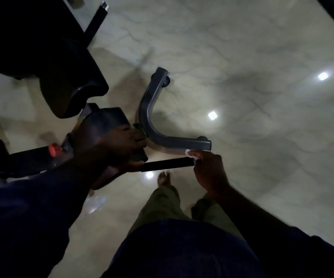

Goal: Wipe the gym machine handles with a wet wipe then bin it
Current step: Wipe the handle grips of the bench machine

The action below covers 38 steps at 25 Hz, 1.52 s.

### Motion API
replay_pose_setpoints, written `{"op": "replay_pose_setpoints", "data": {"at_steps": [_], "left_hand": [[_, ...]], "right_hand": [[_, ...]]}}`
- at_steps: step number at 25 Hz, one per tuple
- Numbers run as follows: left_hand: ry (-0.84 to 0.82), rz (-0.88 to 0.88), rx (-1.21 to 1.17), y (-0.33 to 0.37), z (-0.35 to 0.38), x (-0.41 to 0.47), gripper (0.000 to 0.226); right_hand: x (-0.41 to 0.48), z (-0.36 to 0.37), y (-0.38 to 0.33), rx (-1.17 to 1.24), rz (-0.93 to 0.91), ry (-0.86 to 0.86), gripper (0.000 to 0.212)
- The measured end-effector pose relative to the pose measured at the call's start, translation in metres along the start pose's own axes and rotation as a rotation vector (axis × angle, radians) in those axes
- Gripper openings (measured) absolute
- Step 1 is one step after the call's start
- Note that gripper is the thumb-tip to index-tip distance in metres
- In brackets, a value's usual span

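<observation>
A black handle bar of the gym machine juts out horizontally at centre. My right hand is closed over its outer end with a white wet wipe bunched between the fingers and the bar. My left hand grips the machine where the bar joins it, just below a dark padded part. Only a small edge of the wipe shows.
The machine's grey curved base leg lies on the glossy marble floor just beyond the handle. A red knob sits at the left on the frame. Dark pads fill the upper left. My bare foot stands below the bar.
</observation>
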<state>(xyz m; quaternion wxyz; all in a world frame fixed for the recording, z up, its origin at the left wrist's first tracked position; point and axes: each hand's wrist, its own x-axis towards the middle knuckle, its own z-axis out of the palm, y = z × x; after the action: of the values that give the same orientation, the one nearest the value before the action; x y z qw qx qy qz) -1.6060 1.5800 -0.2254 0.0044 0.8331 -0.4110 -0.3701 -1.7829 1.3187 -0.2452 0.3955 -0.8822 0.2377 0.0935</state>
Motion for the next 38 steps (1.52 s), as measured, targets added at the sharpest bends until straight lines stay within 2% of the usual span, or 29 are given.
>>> {"op": "replay_pose_setpoints", "data": {"at_steps": [1, 3, 5, 7, 8, 10, 13, 16, 19, 24, 26, 31, 35, 38], "left_hand": [[0.134, -0.056, 0.068, 0.004, 0.0, 0.008, 0.066], [0.208, -0.256, 0.196, 0.026, 0.003, 0.019, 0.06], [0.248, -0.347, 0.094, 0.058, -0.002, 0.037, 0.057], [0.286, -0.38, -0.08, 0.092, -0.019, 0.053, 0.048], [0.325, -0.413, -0.153, 0.112, -0.034, 0.058, 0.042], [0.404, -0.498, -0.265, 0.143, -0.063, 0.071, 0.034], [0.487, -0.558, -0.321, 0.182, -0.111, 0.09, 0.043], [0.538, -0.548, -0.269, 0.216, -0.162, 0.114, 0.055], [0.591, -0.536, -0.285, 0.23, -0.208, 0.134, 0.048], [0.732, -0.531, -0.415, 0.218, -0.282, 0.176, 0.042], [0.761, -0.545, -0.453, 0.198, -0.306, 0.197, 0.042], [0.83, -0.607, -0.531, 0.143, -0.351, 0.244, 0.043], [0.901, -0.699, -0.62, 0.11, -0.385, 0.267, 0.044], [0.914, -0.774, -0.66, 0.09, -0.4, 0.266, 0.048]], "right_hand": [[0.005, -0.008, 0.001, -0.009, -0.039, -0.023, 0.033], [0.016, -0.026, 0.003, 0.104, 0.003, -0.107, 0.025], [0.036, -0.051, 0.005, 0.328, 0.142, -0.236, 0.024], [0.066, -0.086, 0.007, 0.676, 0.297, -0.344, 0.02], [0.081, -0.109, 0.007, 0.82, 0.326, -0.391, 0.018], [0.109, -0.16, 0.006, 0.92, 0.267, -0.445, 0.019], [0.139, -0.238, 0.007, 0.864, 0.111, -0.481, 0.022], [0.173, -0.306, 0.011, 0.759, -0.013, -0.453, 0.023], [0.205, -0.356, 0.0, 0.698, -0.078, -0.452, 0.03], [0.28, -0.42, -0.035, 0.832, -0.116, -0.514, 0.029], [0.318, -0.435, -0.049, 0.815, -0.126, -0.524, 0.027], [0.413, -0.446, -0.1, 0.601, -0.172, -0.549, 0.015], [0.485, -0.439, -0.151, 0.434, -0.308, -0.571, 0.02], [0.523, -0.418, -0.19, 0.439, -0.341, -0.635, 0.031]]}}
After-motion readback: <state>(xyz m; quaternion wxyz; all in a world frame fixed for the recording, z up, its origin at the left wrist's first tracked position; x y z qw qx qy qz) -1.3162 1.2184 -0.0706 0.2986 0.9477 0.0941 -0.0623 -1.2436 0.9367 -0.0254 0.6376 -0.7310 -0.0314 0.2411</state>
